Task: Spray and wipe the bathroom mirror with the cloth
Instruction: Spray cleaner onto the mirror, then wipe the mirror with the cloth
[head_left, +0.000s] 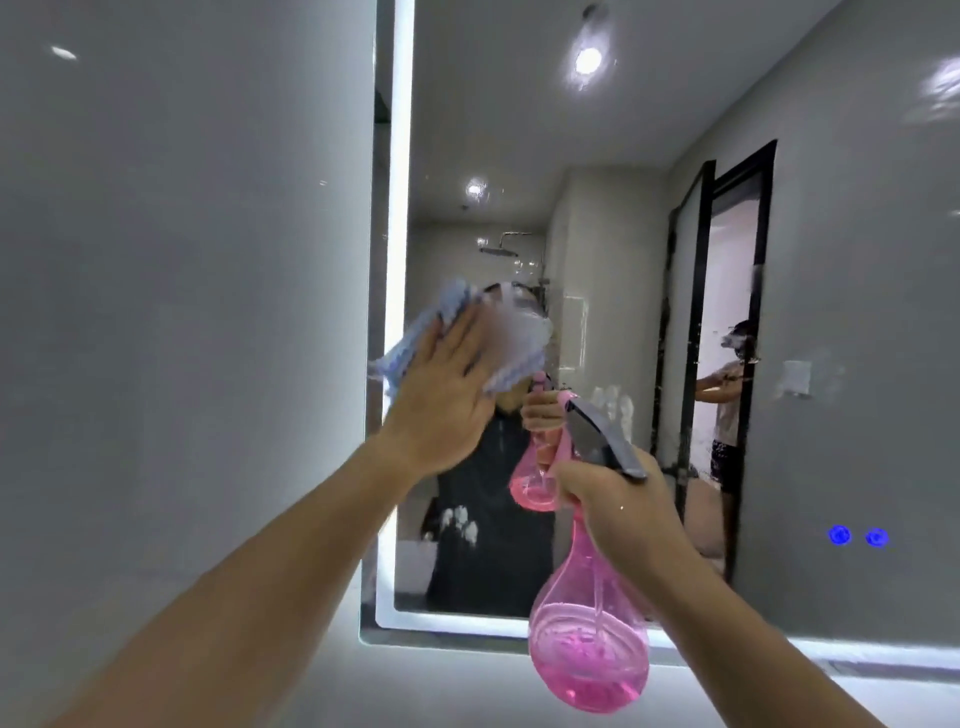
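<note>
The wall mirror (810, 322) with a lit white border fills the middle and right of the view. My left hand (441, 395) lies flat against the glass near its left edge and presses a pale blue cloth (415, 338) onto it. My right hand (618, 499) grips the neck of a pink spray bottle (589, 644) with a grey trigger head, held upright in front of the mirror's lower part. Pink liquid fills the bottom of the bottle. Spray droplets and smears show on the glass.
A glossy grey tiled wall (182, 312) lies left of the mirror. Two blue touch buttons (857, 536) glow at the mirror's lower right. The reflection shows a shower head, a black-framed doorway and a person standing in it.
</note>
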